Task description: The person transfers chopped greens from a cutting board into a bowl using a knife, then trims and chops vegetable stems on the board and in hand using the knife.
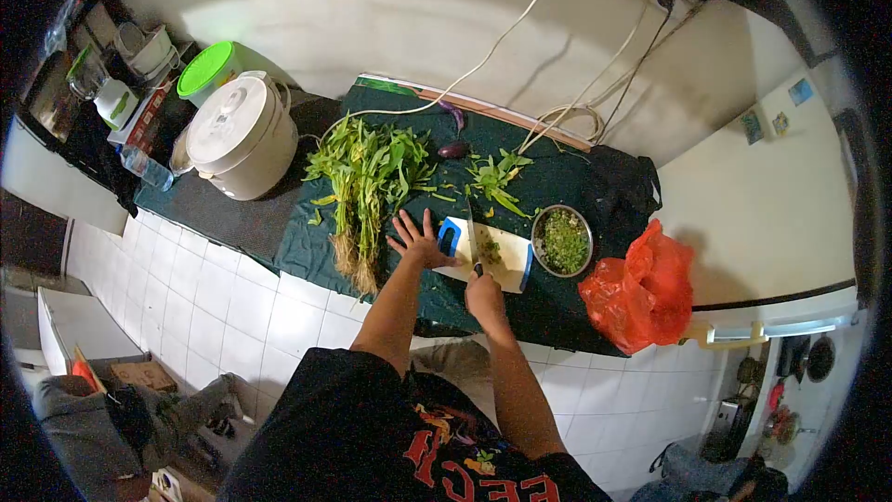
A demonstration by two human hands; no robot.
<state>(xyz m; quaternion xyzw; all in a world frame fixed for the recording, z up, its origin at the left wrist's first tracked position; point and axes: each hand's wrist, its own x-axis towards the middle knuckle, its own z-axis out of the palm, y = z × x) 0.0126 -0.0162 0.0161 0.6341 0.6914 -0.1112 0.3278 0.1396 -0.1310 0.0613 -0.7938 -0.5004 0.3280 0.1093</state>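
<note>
My right hand [485, 299] grips a knife [472, 231] by its dark handle, blade pointing away from me over the cutting board [509, 271]. The board is white with blue ends. A little chopped green stuff [490, 246] lies on it, to the right of the blade. With fingers spread, my left hand [420, 244] rests at the board's left end and holds nothing. Left of it lies a big bunch of leafy greens [372, 167] with roots attached. To the board's right stands a metal bowl [536, 258] with chopped greens inside.
Loose leaves [499, 178] and a purple eggplant [453, 151] lie behind the board on the dark green cloth [302, 237]. A red plastic bag [641, 293] sits at the right edge. A white rice cooker [243, 139] stands at left. White cables [492, 51] cross the back.
</note>
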